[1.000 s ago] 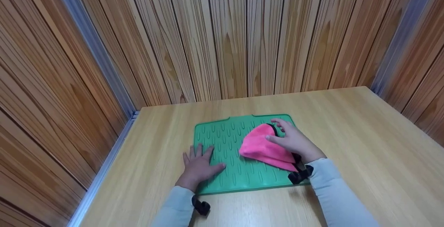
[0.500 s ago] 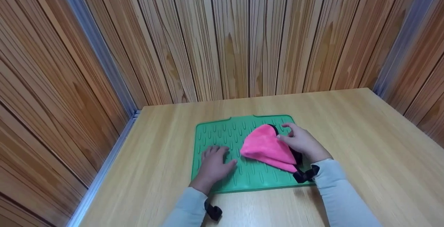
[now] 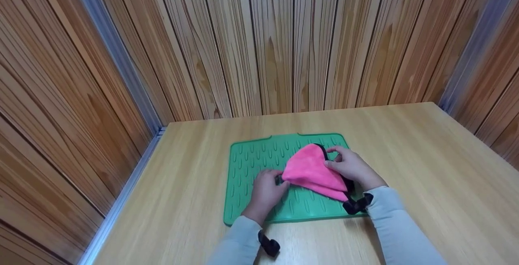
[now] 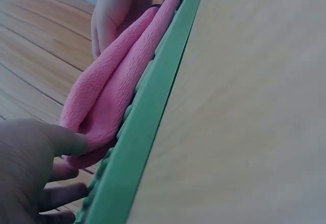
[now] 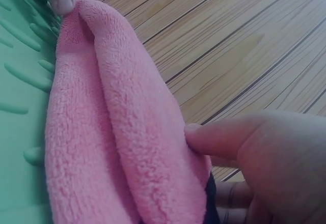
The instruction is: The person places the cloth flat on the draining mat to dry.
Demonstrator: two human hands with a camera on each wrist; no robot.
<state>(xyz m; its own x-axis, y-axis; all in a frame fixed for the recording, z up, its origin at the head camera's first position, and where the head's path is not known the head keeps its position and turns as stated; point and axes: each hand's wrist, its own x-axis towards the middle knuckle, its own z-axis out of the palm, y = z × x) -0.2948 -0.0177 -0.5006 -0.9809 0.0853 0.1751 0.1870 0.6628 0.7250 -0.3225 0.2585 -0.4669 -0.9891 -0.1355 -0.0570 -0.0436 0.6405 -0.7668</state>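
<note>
A folded pink fleecy cap-like cloth piece (image 3: 312, 169) with a black edge lies on a green ribbed mat (image 3: 247, 159). In the head view, my left hand (image 3: 267, 194) is at its pointed left end. The left thumb (image 4: 69, 141) and forefinger lie on either side of that end. My right hand (image 3: 354, 167) holds the black-edged right side, its thumb (image 5: 204, 137) on the pink fleece and the other fingers behind the edge. In the right wrist view, a fold runs along the pink fleece (image 5: 137, 112).
The mat lies on a light wooden table (image 3: 186, 167). Wood-plank walls (image 3: 275, 46) stand behind and on both sides. A metal rail (image 3: 121, 196) runs along the left edge of the table. Each wrist carries a black strap mount (image 3: 269, 244).
My left hand has moved right across the mat from its left edge, its spread fingers drawing together at the pink piece's tip. My right hand has shifted slightly and closed on the black-edged side.
</note>
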